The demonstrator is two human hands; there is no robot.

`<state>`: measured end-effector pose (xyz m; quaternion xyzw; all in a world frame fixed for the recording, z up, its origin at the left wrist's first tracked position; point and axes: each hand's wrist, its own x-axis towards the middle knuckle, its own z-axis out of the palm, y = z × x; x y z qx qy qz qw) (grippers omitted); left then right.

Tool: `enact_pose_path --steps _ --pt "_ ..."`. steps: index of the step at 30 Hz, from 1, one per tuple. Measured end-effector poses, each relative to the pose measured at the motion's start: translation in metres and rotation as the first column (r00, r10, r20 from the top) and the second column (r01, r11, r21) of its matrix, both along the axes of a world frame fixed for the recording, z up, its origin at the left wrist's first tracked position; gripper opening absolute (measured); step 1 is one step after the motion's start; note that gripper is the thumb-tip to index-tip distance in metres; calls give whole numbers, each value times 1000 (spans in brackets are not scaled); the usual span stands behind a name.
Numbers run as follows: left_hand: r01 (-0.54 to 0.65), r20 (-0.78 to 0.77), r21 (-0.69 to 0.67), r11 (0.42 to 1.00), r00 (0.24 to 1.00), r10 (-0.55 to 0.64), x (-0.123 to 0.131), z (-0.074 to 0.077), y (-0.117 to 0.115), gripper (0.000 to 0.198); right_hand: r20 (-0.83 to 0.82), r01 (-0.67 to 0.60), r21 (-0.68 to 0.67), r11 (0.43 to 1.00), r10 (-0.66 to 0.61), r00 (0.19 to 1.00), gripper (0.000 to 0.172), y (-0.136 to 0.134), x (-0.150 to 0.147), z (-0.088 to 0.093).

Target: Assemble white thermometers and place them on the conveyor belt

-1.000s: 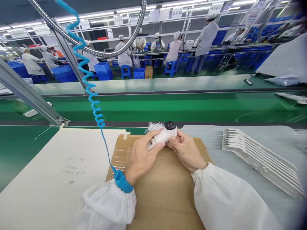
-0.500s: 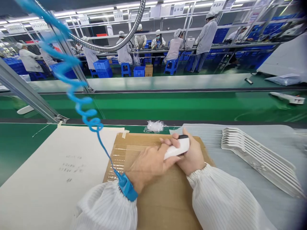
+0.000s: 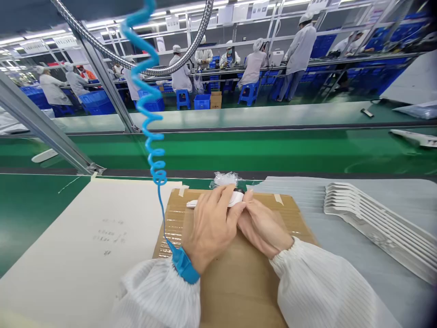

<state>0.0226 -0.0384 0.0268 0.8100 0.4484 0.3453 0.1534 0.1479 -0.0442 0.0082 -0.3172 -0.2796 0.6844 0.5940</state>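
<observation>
A slim white plastic piece with a black end lies low over a taped sheet of cardboard. My left hand wraps over it from above, and its thin white tip sticks out on the left. At the black end, the fingers of my right hand are closed against the piece, partly hidden. Both hands nearly touch. Around my left wrist sits a blue strap joined to a coiled blue cord.
Nested white plastic parts rest on grey foam sheeting at the right. Crumpled clear plastic lies behind the cardboard. White paper with handwriting covers the left side. Beyond runs a green conveyor belt; several people work farther back.
The white piece has come down toward the cardboard and turned flatter, black end to the right. My left hand has shifted over it, and my right hand has rolled palm inward.
</observation>
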Motion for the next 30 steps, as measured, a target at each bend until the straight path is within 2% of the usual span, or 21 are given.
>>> enact_pose_path --steps 5,8,11,13,15,19,21,22,24,26,27,28,30 --pt "-30 -15 91 995 999 32 8 1 -3 35 -12 67 -35 997 -68 998 26 0 -3 -3" --pt "41 29 74 996 999 -43 3 -3 3 33 14 34 -33 999 -34 999 29 2 3 0" --pt "87 56 74 993 994 -91 -6 -11 11 47 26 -4 1 1000 4 1000 29 3 16 4" --pt "89 18 101 991 996 -92 -12 -16 17 50 7 -10 23 1000 10 1000 27 4 27 6" --pt "117 -62 155 981 992 -109 -16 -19 22 41 -31 13 22 1000 -12 999 23 5 36 7" --pt "153 -140 232 961 983 -123 -16 -16 21 36 -124 41 -51 998 -47 991 20 7 40 9" --pt "133 -80 153 979 989 -122 -14 -12 18 36 -133 55 -72 996 -65 989 24 8 37 8" --pt "113 -24 64 992 993 -112 -13 -11 17 36 -120 73 -70 995 -81 989 26 8 35 8" --pt "62 123 -215 975 992 -35 -12 -7 16 44 -76 104 -47 994 -107 991 30 8 31 7" --pt "74 269 -517 853 960 80 -11 -4 18 59 -36 110 -16 994 -110 993 32 8 29 6" --pt "119 334 -614 780 935 121 -11 -3 19 62 -22 105 -1 994 -105 994 32 8 29 6" --pt "185 398 -667 722 907 135 -10 -2 19 61 -12 100 9 995 -100 995 33 8 29 5" --pt "326 506 -675 662 857 94 -10 0 19 47 -5 101 12 995 -101 995 33 8 32 2"
